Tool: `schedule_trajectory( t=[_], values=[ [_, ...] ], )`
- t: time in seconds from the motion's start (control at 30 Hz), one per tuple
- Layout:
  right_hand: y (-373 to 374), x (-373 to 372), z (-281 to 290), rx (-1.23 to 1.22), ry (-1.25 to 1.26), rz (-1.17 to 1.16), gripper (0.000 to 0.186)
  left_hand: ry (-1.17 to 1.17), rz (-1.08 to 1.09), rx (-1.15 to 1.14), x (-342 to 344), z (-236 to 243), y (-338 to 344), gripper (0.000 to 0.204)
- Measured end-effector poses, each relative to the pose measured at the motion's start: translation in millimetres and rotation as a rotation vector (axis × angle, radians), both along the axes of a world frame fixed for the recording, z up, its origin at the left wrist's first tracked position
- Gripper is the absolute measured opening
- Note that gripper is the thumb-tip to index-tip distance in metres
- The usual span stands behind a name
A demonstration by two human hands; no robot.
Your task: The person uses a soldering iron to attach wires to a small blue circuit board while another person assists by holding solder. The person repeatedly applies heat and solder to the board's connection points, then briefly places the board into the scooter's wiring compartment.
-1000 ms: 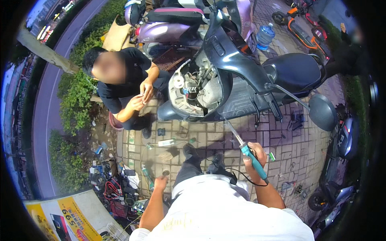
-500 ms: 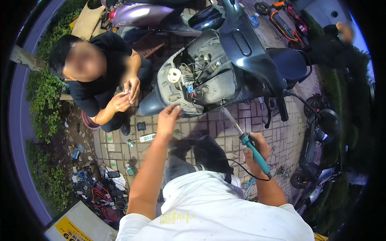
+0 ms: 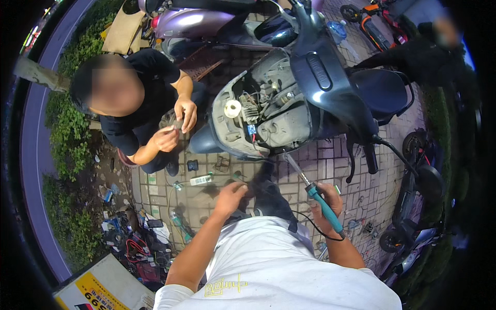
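Note:
My right hand [image 3: 326,202] is wrapped around the teal handle of a soldering iron [image 3: 324,209]. Its metal tip points away from me, towards the lower edge of a dark scooter's [image 3: 315,72] opened front. Nearer to me is my left hand [image 3: 231,198], above the paving. Its fingers are drawn together, and whatever they may pinch is too small to make out. Inside the exposed scooter front sit a white roll [image 3: 232,108], a finned metal part [image 3: 250,111] and wires with a blue connector [image 3: 251,129].
At the left a person [image 3: 124,98] crouches, both hands holding something small. A white power strip [image 3: 201,179] and a small black box [image 3: 192,165] lie on the paving. Tools and cables form a pile [image 3: 137,243] at lower left. A purple scooter [image 3: 194,23] stands behind.
My left hand has drawn back towards my body, away from the scooter's front. The soldering iron stays in my right hand at nearly the same place. The view has shifted slightly.

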State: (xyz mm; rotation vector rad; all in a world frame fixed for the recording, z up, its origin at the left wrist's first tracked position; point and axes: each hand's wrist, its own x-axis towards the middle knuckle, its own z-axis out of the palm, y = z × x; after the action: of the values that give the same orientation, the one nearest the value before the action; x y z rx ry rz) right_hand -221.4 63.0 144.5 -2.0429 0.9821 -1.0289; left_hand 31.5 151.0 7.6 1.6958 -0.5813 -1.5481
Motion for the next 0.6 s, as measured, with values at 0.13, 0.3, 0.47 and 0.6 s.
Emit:
schedule_trajectory(
  t=[0.13,0.3,0.47,0.6],
  values=[
    [-10,4,8,0.034,-0.028,0.021,0.041,-0.123,0.162,0.058,15,10,-31,0.031],
    [-28,15,0,0.094,-0.039,0.051,0.049,0.156,0.349,-0.192,41,12,-125,0.033],
    [-55,23,-2,0.059,-0.021,0.142,0.051,0.552,0.428,-0.178,21,-3,-131,0.026],
    [-74,30,-4,0.115,0.018,0.188,0.038,0.681,0.605,-0.267,-4,-10,-119,0.024]
  ],
)
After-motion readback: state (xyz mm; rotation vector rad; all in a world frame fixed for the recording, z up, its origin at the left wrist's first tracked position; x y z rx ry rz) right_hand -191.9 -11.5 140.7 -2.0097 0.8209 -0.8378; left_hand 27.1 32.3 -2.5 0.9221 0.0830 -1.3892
